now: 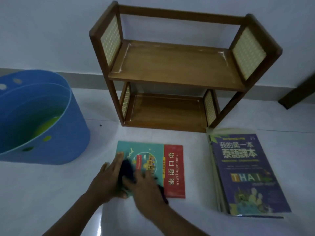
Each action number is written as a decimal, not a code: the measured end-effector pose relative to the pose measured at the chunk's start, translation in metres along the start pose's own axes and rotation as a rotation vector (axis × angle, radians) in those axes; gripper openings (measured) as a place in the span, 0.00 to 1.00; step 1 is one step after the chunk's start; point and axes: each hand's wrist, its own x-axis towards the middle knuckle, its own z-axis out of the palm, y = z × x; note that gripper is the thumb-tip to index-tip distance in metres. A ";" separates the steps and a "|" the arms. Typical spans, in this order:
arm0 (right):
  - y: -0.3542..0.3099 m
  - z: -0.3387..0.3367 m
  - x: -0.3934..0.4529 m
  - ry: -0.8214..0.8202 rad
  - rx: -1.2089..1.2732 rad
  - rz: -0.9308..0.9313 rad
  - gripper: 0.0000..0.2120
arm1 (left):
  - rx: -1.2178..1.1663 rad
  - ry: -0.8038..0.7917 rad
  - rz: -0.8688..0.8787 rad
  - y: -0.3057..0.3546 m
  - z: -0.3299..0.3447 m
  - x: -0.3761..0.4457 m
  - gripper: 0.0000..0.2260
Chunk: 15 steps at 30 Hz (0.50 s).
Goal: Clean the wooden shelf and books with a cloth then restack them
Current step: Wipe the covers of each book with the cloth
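A teal and red book lies flat on the white floor in front of the wooden shelf. My left hand rests flat on the book's left edge, fingers stretched out. My right hand presses a dark cloth onto the teal cover; the hand is blurred. The two-tier shelf stands bare against the wall, with woven side panels and pale streaks on its upper board. To the right lies a stack of books, a purple Thai textbook on top.
A blue plastic basket stands at the left, with something yellow-green inside. A dark wooden edge shows at the far right by the wall. White glossy floor surrounds the books.
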 end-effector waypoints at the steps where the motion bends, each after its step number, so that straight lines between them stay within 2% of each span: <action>1: 0.001 0.009 -0.001 -0.024 0.005 -0.078 0.23 | 0.012 0.011 0.017 -0.002 0.001 0.001 0.64; 2: 0.012 0.013 -0.002 -0.003 -0.014 -0.042 0.21 | 0.026 0.025 0.020 -0.004 0.000 0.001 0.63; 4: 0.047 0.000 -0.010 0.109 0.112 0.190 0.15 | 0.085 -0.031 -0.034 -0.001 -0.004 0.001 0.62; 6: 0.089 -0.024 -0.025 0.213 0.021 0.488 0.17 | 0.209 -0.083 -0.029 0.010 -0.003 0.002 0.58; 7: 0.108 -0.036 -0.035 0.242 -0.034 0.591 0.23 | 0.252 -0.059 0.034 0.018 0.001 0.002 0.56; 9: 0.131 -0.046 -0.050 0.163 -0.093 0.724 0.33 | 0.336 -0.060 0.168 0.036 0.014 0.001 0.52; 11: 0.138 -0.035 -0.057 0.100 -0.185 0.777 0.33 | 0.383 -0.085 0.166 0.050 0.030 0.002 0.46; 13: 0.141 -0.031 -0.059 0.063 -0.300 0.712 0.33 | 0.466 -0.092 0.161 0.057 0.035 0.004 0.37; 15: 0.150 -0.030 -0.057 0.063 -0.410 0.638 0.34 | 0.538 -0.041 0.236 0.059 0.035 0.006 0.28</action>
